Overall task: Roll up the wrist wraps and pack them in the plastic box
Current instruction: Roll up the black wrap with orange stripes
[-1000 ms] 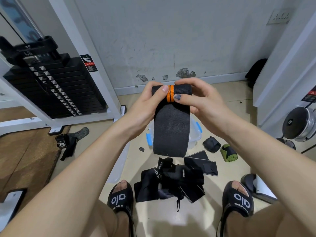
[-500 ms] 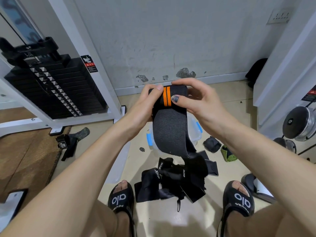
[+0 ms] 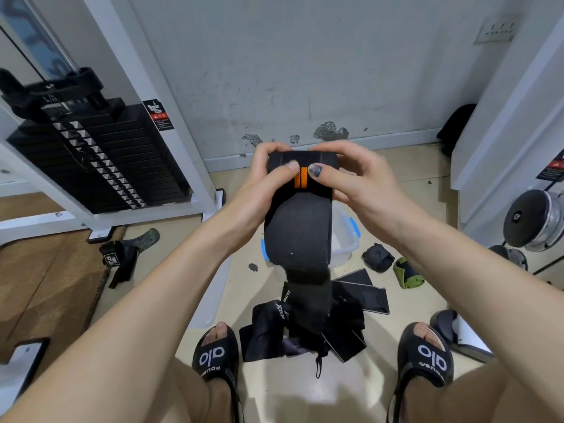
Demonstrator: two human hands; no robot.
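A black wrist wrap [image 3: 297,230] with two orange stripes is held up in front of me, its top end partly rolled. My left hand [image 3: 268,178] grips the roll's left end, thumb pressed on the front. My right hand [image 3: 348,178] grips the right end, thumb beside the stripes. The loose tail hangs down to a heap of black wraps [image 3: 308,325] on the floor between my feet. The clear plastic box [image 3: 345,239] with blue clips stands on the floor behind the hanging wrap, mostly hidden.
A rolled black wrap [image 3: 377,257] and a green one [image 3: 407,273] lie right of the box. A black strap [image 3: 122,257] lies on the floor at left. A weight stack machine [image 3: 100,160] stands left, a white frame and dumbbell [image 3: 537,221] right.
The roll has been turned further, so the orange stripes moved down its front. The hanging tail swung and now drops straight onto the heap.
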